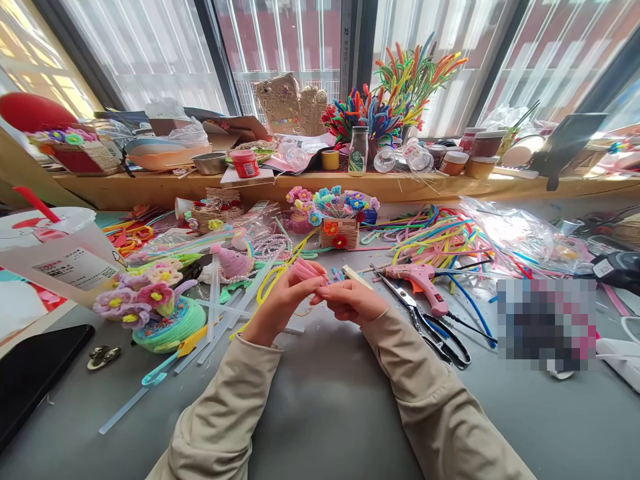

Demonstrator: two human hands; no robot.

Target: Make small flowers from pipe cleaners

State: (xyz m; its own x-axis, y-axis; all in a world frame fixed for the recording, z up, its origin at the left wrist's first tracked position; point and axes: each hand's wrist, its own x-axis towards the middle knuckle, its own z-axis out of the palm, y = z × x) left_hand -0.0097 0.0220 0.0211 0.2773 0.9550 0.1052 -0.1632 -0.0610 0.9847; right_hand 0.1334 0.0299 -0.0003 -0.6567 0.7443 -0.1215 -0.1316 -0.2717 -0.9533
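My left hand [284, 295] is closed around a pink fuzzy pipe cleaner piece [306, 269], whose bent strands stick up above the fingers. My right hand [354, 301] meets it fingertip to fingertip, pinched together; whatever lies between its fingers is hidden. Both hands are raised a little over the grey table [325, 413]. Just behind the right hand are a pale stick-like piece [356, 277] and small blue bits. To its right lie black-handled scissors [425, 320] and a pink glue gun [420, 283].
Clear glue sticks [220, 320] and a yarn cupcake with flowers [163, 320] lie left, near a drink cup [60, 250] and phone [43, 373]. Behind are a flower basket [340, 233] and loose pipe cleaners [450, 243]. Jars and a glass bottle [358, 153] line the ledge.
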